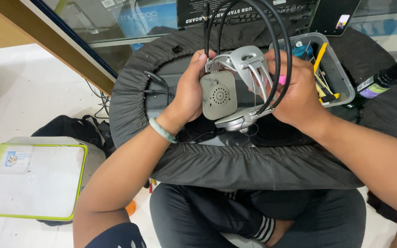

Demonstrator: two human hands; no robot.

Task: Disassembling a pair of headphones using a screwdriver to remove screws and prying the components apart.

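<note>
A silver headset [235, 87] with a black headband sits above the lap, held up over the tabletop [235, 165], which is round and draped in black cloth. The left hand [189, 89] has its fingers closed round the square ear pad; the right hand [297, 92] grips the frame from the other side, fingers wrapped shut. Just beyond the right hand stands a clear plastic box [341, 80] of small tools, with a dark bottle [384, 80] beside it. A green-edged box [31, 181] lies on the floor, well apart.

Single head view, looking steeply down, close over round black-covered table [253, 170] and lap.
</note>
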